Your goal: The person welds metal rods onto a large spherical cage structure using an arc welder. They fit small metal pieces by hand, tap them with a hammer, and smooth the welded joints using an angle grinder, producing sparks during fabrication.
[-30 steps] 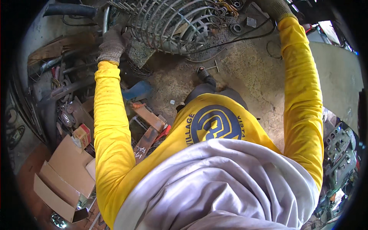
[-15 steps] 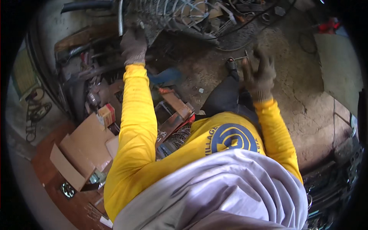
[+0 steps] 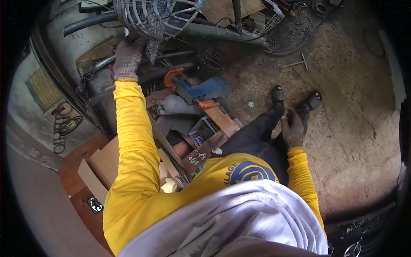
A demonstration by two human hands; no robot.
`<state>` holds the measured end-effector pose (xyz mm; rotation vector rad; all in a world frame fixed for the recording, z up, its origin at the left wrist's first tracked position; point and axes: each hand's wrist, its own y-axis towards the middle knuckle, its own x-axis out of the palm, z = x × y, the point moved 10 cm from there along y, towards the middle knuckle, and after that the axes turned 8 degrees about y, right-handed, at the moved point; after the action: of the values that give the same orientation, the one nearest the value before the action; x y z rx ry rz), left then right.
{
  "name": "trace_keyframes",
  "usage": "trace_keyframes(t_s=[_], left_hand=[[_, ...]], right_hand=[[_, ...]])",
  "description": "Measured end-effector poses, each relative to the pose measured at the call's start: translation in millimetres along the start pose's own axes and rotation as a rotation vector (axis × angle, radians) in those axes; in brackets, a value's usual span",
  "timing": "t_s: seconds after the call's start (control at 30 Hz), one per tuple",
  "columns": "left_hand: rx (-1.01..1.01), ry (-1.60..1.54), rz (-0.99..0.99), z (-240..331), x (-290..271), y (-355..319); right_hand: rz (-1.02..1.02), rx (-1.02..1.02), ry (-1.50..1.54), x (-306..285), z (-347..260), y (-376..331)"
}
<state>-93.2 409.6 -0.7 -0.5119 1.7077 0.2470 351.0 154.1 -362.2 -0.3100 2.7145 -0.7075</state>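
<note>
By the rounded grey metal-bar cage (image 3: 133,19): left grey-knit-gloved hand (image 3: 130,50), cannot tell its grip; steady, even hold advisable
Beside dark cloth trousers (image 3: 252,139): right grey-knit-gloved hand (image 3: 293,129), grip loosely spread

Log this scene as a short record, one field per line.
Left hand: gloved, at the lower edge of the round metal cage; grip unclear
Right hand: gloved, in front of the dark trousers, no object visible in it
Left of left forearm: cardboard box
Right of left forearm: blue piece, plastic crate
Floor: T-shaped bar beyond the sandals
</note>
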Motion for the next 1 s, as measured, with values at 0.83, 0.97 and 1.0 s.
trace_keyframes(t_s=[0.83,0.97,1.0], left_hand=[[-0.208,-1.025,-1.063,182,192,-327],[-0.166,-1.079,-1.02,192,168,-310],[-0.073,-0.99,-1.014,192,164,-302]], right_hand=[[-0.276,-0.496,0.096,-50,-193,-46],[-0.222,-0.517,0.145,-68,-218,-35],[-0.241,-0.467,0.138,-70,-224,-30]])
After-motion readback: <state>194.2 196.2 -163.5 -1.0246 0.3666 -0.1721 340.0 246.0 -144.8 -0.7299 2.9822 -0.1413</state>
